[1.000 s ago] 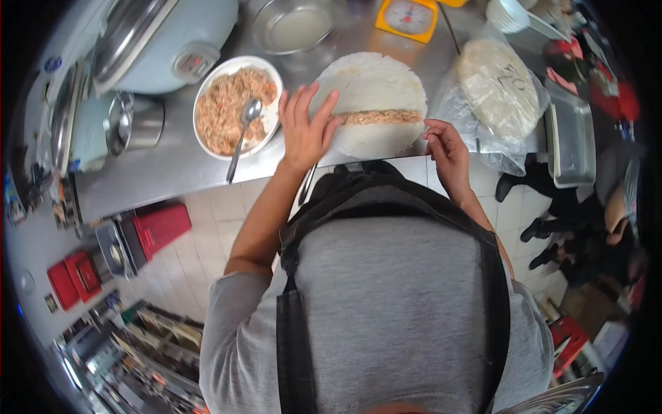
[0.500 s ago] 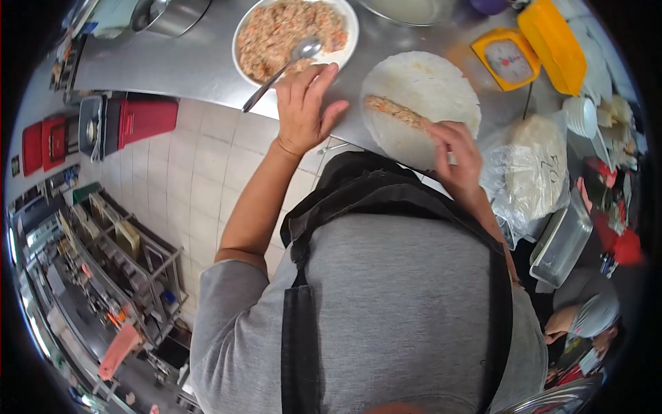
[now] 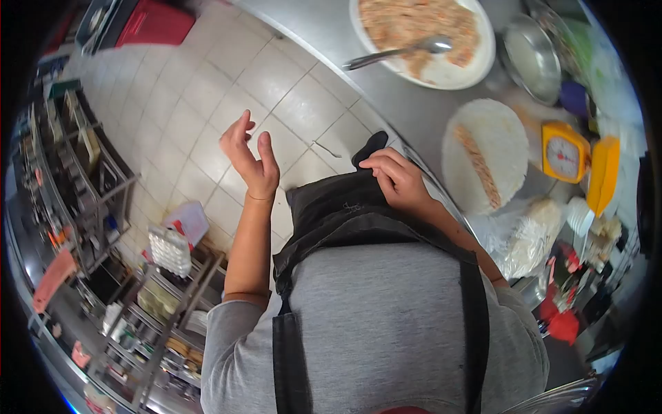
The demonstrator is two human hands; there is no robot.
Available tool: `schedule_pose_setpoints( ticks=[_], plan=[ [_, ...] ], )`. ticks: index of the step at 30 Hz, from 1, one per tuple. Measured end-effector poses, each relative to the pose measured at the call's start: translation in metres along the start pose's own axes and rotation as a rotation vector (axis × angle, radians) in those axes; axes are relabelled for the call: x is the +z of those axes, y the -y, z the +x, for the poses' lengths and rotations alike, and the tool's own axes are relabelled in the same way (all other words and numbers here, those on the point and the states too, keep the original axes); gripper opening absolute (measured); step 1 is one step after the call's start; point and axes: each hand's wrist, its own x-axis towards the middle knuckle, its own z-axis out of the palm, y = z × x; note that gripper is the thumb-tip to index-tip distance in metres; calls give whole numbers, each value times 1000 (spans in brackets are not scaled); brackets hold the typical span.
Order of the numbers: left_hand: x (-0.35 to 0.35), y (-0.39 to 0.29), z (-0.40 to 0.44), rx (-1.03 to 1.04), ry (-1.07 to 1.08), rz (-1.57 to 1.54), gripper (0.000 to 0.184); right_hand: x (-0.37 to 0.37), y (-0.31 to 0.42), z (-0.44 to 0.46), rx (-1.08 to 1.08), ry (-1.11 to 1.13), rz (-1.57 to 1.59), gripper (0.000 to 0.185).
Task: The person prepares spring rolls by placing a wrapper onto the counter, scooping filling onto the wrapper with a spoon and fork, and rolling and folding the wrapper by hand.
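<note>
- Here's your left hand (image 3: pixel 249 159), out over the floor (image 3: pixel 296 100), fingers loosely bent and thumb standing well apart, nothing in its grasp; bare tiles all around it, plenty of room.
- Your right hand (image 3: pixel 396 181) sits in front of the apron (image 3: pixel 331 207), fingers close together and curled; whether the tips pinch anything, I can't tell.
- Neither hand is on the table (image 3: pixel 407 103); its near edge cuts diagonally down from upper left, and your right hand is just on your side of it.
- Across that edge, the wrapper (image 3: pixel 509 155) lies flat, round, its near side close to the drop.
- On it, the filling (image 3: pixel 477 168) makes one slanting strip, running nearly rim to rim, wrapper bare on both sides.
- Farther up, the plate (image 3: pixel 448 76) carries more filling, the spoon (image 3: pixel 376 58) lying across it, handle poking past the rim toward the table's edge.
- Bare steel opens between plate and wrapper: a clear lane there.
- Tighter on the far side: the scale (image 3: pixel 562 155) is just beside the wrapper, the bowl (image 3: pixel 545 83) beyond the plate.
- The bag (image 3: pixel 534 241) crowds the wrapper's lower end; I can't tell whether they touch.
</note>
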Motion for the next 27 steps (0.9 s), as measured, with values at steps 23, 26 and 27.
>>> schedule_pose_setpoints(
  ticks=[23, 26, 27],
  plan=[
    [-153, 253, -441, -1919, -163, -1805, 106, 523, -594, 20, 789, 288, -598, 25],
    [-175, 253, -471, -1881, -91, -1749, 112, 548, -614, 15, 668, 235, -715, 28],
    [-184, 250, -481, -1880, -92, -1734, 114, 552, -621, 13, 671, 221, -728, 27]
  ],
)
